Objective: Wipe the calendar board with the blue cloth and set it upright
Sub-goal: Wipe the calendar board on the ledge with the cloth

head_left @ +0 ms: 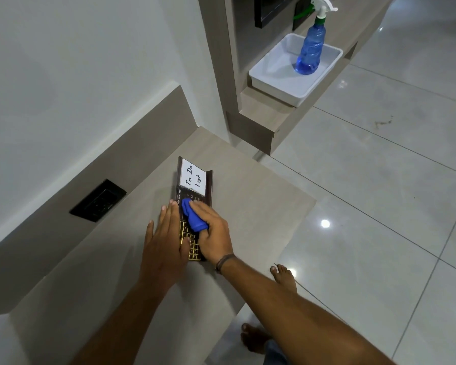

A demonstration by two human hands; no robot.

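While the pale tiled floor (379, 206) fills the right side, the wood-grain worktop (248, 219) runs from the wall corner toward the camera and carries the task's things. On a shelf further back sits a white tray (274, 80), with a blue spray bottle (311, 48) standing upright in it. A black socket plate (98, 201) is set in the sloped panel to the left. The calendar board (192, 206) lies flat on the worktop, dark with gold grid lines, its far end bearing a white "To Do List" card (194, 179). The left hand (166, 238) rests open, fingers spread flat, on the board's left edge and the worktop beside it, closed on nothing. The right hand (213, 230), a band at its wrist, presses down on the board with its grip curled around the bunched blue cloth (192, 217), which touches the board's middle.
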